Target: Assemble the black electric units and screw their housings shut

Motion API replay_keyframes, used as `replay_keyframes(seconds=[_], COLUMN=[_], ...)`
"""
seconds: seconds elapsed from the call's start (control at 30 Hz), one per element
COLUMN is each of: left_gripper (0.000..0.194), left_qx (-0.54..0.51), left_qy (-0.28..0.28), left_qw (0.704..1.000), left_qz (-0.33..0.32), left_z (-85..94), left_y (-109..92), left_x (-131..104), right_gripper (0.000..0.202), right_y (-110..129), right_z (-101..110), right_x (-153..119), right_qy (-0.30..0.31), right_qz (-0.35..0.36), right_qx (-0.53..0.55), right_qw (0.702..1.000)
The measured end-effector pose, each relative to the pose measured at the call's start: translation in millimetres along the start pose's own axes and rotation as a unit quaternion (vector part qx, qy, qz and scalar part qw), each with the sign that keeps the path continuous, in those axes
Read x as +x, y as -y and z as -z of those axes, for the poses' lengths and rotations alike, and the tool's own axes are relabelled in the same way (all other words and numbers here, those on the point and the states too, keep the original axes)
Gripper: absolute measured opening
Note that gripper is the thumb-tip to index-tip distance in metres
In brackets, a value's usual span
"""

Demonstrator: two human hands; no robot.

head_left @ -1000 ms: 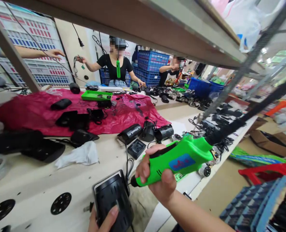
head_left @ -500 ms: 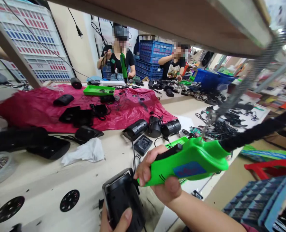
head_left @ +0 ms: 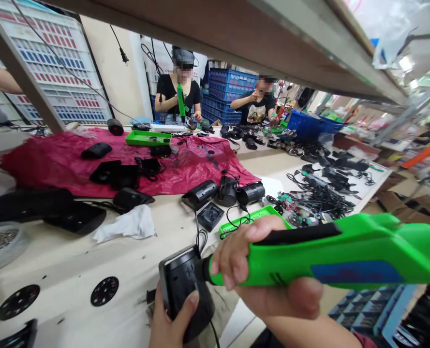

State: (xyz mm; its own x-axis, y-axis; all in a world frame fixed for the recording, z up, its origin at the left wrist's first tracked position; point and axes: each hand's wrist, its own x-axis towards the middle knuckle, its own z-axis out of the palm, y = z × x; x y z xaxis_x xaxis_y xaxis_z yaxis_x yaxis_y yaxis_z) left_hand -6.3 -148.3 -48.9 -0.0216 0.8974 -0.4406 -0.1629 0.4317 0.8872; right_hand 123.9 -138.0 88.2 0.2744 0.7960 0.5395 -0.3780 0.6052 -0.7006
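My right hand (head_left: 251,261) wraps round a green electric screwdriver (head_left: 331,256) with a black grip strip and a blue label, held nearly level. Its dark nose meets the side of a black plastic housing (head_left: 185,275); the bit itself is hidden. My left hand (head_left: 174,314) grips that housing from below, thumb across its front, tilting it just above the table edge. A black cable runs from the housing. Beyond it lie a square black part (head_left: 210,216) and several rounded black housings (head_left: 200,194). A green tray (head_left: 229,226) is partly behind my right hand.
A tub of small screws (head_left: 0,244) stands at the left, near two black discs (head_left: 105,291) and a white cloth (head_left: 127,223). Red plastic sheeting (head_left: 185,169) covers the far table. Wires and parts (head_left: 319,193) pile up right. A shelf (head_left: 236,43) hangs overhead; two people work opposite.
The screwdriver has swung from a tilt to nearly level and come closer, its nose now against the housing. My left hand has turned the housing slightly.
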Motion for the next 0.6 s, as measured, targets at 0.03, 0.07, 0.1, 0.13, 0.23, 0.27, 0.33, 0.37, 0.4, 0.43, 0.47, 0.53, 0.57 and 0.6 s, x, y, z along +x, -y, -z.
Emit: replay_keyframes(seconds=[0.03,0.07,0.1,0.13,0.23,0.27,0.33,0.37,0.4,0.43,0.47,0.53,0.57,0.6], left_gripper=[0.080,0.078,0.075,0.073,0.072,0.074,0.076,0.076,0.074,0.072,0.069,0.066,0.066,0.065], left_qx=[-0.001,-0.002,-0.002,0.000,0.021,0.029,0.030,0.023,0.014,0.006,0.001,0.006,0.010,0.013], left_qy=[-0.002,-0.007,-0.010,-0.012,0.003,0.017,0.035,0.036,0.031,0.023,0.016,0.017,0.019,0.021], left_qw=[1.000,1.000,1.000,1.000,0.998,0.997,0.997,0.997,0.998,0.999,0.999,0.999,0.999,0.998], left_qz=[-0.005,-0.005,-0.004,-0.008,-0.052,-0.065,-0.070,-0.062,-0.052,-0.041,-0.035,-0.035,-0.042,-0.052], left_z=[-0.1,-0.3,-0.8,-1.3,-2.9,-3.2,-3.4,-3.4,-3.2,-3.0,-2.8,-2.6,-2.6,-2.6], left_y=[-0.1,-0.9,-2.4,-4.6,-12.7,-15.4,-19.6,-21.1,-22.0,-22.5,-22.5,-21.7,-21.1,-20.5], left_x=[0.2,-0.1,-0.8,-1.9,-6.0,-7.3,-9.7,-10.7,-11.6,-12.3,-12.8,-13.3,-13.3,-13.3], right_gripper=[0.043,0.044,0.044,0.043,0.039,0.038,0.038,0.040,0.042,0.044,0.047,0.052,0.055,0.058], right_y=[-3.1,-8.3,-14.7,-21.5,-35.7,-36.8,-33.3,-29.4,-25.0,-20.5,-16.8,-13.2,-13.8,-16.0], right_z=[-4.4,-8.2,-11.4,-14.0,-18.7,-19.4,-20.0,-20.1,-20.3,-20.7,-21.3,-23.4,-24.5,-25.4], right_x=[-1.1,-2.3,-3.6,-4.7,-7.0,-7.5,-8.2,-8.5,-8.7,-8.8,-8.6,-7.4,-6.2,-4.6], right_qy=[0.019,0.034,0.046,0.053,0.078,0.087,0.095,0.095,0.091,0.084,0.077,0.061,0.047,0.040], right_qz=[-0.004,-0.006,-0.007,-0.006,-0.035,-0.048,-0.074,-0.083,-0.087,-0.088,-0.087,-0.098,-0.120,-0.145], right_qx=[0.001,0.004,0.011,0.020,0.045,0.052,0.049,0.037,0.019,-0.004,-0.029,-0.077,-0.105,-0.125], right_qw=[1.000,0.999,0.999,0.998,0.995,0.994,0.991,0.991,0.992,0.993,0.993,0.990,0.986,0.981])
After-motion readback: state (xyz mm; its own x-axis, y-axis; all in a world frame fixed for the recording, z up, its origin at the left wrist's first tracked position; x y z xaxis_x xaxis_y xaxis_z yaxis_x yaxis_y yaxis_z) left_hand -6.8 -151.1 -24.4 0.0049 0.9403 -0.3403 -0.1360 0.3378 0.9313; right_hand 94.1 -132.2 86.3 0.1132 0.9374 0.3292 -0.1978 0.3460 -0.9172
